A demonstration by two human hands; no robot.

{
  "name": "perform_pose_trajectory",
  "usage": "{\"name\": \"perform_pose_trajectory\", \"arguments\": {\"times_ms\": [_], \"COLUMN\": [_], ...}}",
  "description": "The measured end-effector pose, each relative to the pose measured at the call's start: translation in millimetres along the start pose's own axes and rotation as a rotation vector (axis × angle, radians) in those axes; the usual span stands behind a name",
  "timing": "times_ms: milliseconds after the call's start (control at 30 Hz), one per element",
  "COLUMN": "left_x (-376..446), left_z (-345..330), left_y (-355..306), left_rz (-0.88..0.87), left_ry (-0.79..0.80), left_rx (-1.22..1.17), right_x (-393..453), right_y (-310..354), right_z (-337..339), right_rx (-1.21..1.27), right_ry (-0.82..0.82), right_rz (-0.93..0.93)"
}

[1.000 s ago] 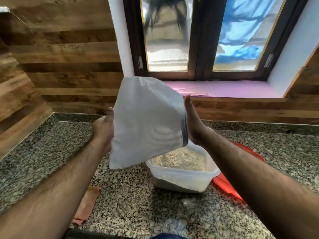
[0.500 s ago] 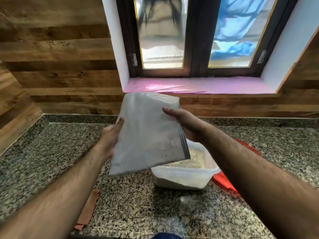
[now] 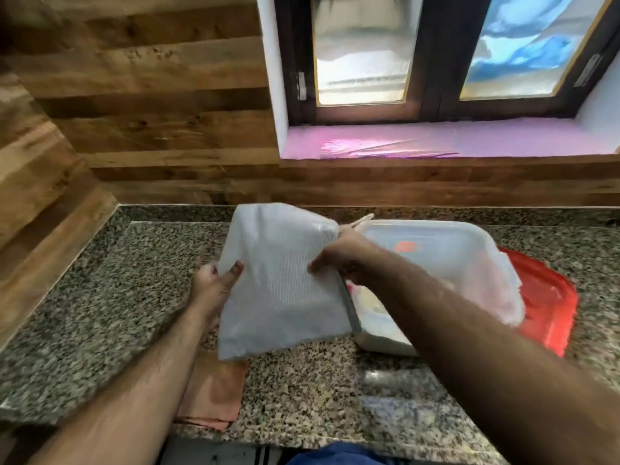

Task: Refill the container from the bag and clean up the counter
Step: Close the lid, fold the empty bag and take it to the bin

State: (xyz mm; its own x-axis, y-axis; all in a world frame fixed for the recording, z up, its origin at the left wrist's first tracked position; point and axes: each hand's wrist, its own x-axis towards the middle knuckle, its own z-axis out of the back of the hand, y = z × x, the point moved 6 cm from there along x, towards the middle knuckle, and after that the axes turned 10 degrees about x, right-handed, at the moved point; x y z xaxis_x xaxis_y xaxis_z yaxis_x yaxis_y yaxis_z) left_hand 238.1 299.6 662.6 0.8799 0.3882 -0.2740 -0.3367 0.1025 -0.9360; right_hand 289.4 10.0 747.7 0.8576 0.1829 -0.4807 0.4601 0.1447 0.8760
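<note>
Two bare hands grip a limp white plastic bag (image 3: 281,280) above a speckled granite desk (image 3: 100,297), the bag hanging flat and slightly tilted, its lower edge just above the stone. The left hand (image 3: 214,286) holds the bag's edge at nine o'clock, thumb pressed on the front face and the other fingers hidden behind the plastic. The right hand (image 3: 339,260) takes the opposite edge at three o'clock, its fingers (image 3: 317,265) curled and pinching the bag near its upper corner.

At three o'clock from the bag, partly behind it, a translucent rectangular container (image 3: 453,263) stands on the desk with no lid on; the bag's right edge overlaps the container's near-left corner. Its contents are blurred and mostly hidden by the right forearm. A red lid (image 3: 543,297) lies flat on the desk, tucked partly under the container's far-right side at three o'clock.

At six o'clock from the bag, a folded orange-brown cloth (image 3: 214,394) rests near the desk's front edge, partly under the left forearm. At twelve o'clock, a dark-framed window (image 3: 436,55) sits above a pink-covered sill (image 3: 503,139), set into a wood-panelled wall (image 3: 151,95).
</note>
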Motion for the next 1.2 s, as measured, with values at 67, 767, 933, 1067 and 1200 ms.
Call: {"name": "perform_pose_trajectory", "arguments": {"times_ms": [67, 767, 933, 1067, 1200], "left_x": [10.0, 72.9, 48.9, 48.6, 57.0], "left_z": [14.7, -23.1, -51.6, -65.7, -72.6], "left_y": [24.9, 131.9, 109.6, 121.9, 130.4], "left_rz": [0.025, -0.159, -0.560, -0.572, -0.575], "left_ry": [0.049, 0.229, 0.391, 0.573, 0.617], "left_rx": [0.069, 0.921, 1.293, 1.441, 1.567], "right_x": [3.0, 61.3, 70.7, 75.7, 77.8], "right_y": [-9.5, -131.2, -175.0, -210.2, -228.7], "right_z": [-25.6, -95.5, -123.9, -117.4, -108.6], "right_rx": [-0.104, -1.050, -1.208, -1.200, -1.200], "right_ry": [-0.079, -0.410, -0.042, -0.006, 0.024], "right_rz": [-0.012, 0.058, 0.125, -0.015, -0.097]}}
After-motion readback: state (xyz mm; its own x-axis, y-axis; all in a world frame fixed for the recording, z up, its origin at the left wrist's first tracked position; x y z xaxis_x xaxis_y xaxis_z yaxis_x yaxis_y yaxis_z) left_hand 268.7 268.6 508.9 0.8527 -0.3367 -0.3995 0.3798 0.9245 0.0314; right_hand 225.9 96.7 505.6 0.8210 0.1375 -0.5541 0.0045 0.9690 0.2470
